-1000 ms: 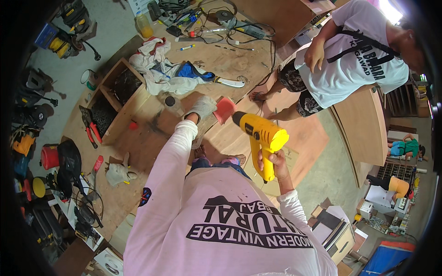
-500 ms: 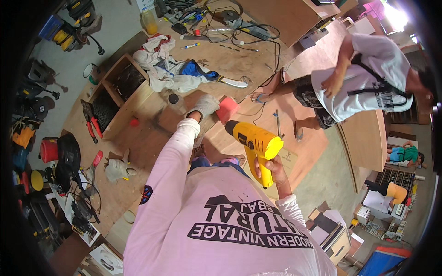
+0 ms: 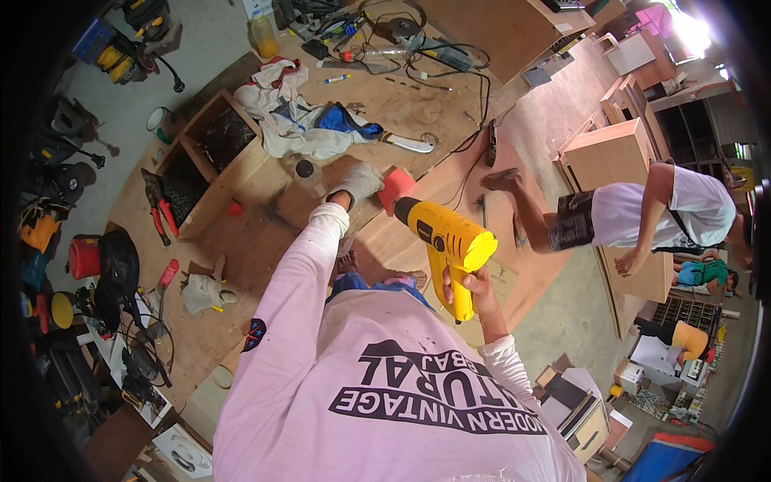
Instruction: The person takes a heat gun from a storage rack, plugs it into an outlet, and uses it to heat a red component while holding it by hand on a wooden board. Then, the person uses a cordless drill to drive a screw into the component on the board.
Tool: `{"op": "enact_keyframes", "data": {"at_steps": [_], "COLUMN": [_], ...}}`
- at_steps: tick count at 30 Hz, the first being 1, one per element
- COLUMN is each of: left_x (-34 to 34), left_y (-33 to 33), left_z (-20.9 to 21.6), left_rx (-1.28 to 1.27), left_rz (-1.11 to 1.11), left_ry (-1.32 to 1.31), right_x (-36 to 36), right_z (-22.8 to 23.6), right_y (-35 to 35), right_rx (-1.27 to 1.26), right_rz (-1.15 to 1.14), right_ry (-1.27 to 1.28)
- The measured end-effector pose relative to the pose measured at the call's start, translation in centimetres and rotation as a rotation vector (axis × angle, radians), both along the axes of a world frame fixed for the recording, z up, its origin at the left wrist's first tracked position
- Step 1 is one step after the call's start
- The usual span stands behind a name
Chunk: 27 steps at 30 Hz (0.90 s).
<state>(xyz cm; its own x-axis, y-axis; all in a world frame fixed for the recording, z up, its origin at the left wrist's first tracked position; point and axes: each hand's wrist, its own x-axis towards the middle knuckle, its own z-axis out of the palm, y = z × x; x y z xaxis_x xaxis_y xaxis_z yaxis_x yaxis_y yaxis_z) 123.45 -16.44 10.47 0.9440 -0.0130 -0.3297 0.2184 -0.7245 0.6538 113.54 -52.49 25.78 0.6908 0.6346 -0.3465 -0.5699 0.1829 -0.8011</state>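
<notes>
My left hand [image 3: 357, 184], in a pale work glove, closes on a flat red piece [image 3: 395, 189] at the edge of the wooden workbench [image 3: 265, 221]. My bare right hand [image 3: 475, 291] grips the handle of a yellow heat gun [image 3: 446, 234]. Its black nozzle points left at the red piece, close to it; I cannot tell whether they touch. A jar with a dark lid [image 3: 305, 170] stands just left of the gloved hand. Beyond lies a crumpled white and blue cloth [image 3: 277, 120], with a white-bladed tool [image 3: 408, 143] beside it.
On the bench sit a two-compartment wooden box [image 3: 198, 165], red-handled cutters [image 3: 159, 207] and a loose glove [image 3: 202, 291]. Cables and an angle grinder [image 3: 442, 53] lie at the far side. To the right, a person in a white shirt [image 3: 642, 213] walks past; others work farther off.
The person in the white shirt has walked away to the right. My hands, the heat gun and the red piece stay nearly in place, with only a slight shift of the gun.
</notes>
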Motion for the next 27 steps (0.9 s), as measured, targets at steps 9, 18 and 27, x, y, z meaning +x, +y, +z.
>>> {"op": "enact_keyframes", "data": {"at_steps": [9,18,27], "left_x": [0.2,-0.2,-3.4], "left_y": [0.7,-0.5,-0.6], "left_z": [-1.6,1.2,1.8], "left_rx": [0.211,-0.047,-0.172], "left_rz": [-0.172,0.01,0.081], "left_ry": [-0.166,-0.062,-0.603], "right_x": [2.3,2.0,1.4], "right_z": [-1.6,-0.7,1.5], "right_y": [-1.5,-4.2,-6.8], "right_rx": [0.031,0.047,0.263], "right_rz": [-0.062,-0.063,-0.28], "right_ry": [-0.048,0.008,-0.037]}}
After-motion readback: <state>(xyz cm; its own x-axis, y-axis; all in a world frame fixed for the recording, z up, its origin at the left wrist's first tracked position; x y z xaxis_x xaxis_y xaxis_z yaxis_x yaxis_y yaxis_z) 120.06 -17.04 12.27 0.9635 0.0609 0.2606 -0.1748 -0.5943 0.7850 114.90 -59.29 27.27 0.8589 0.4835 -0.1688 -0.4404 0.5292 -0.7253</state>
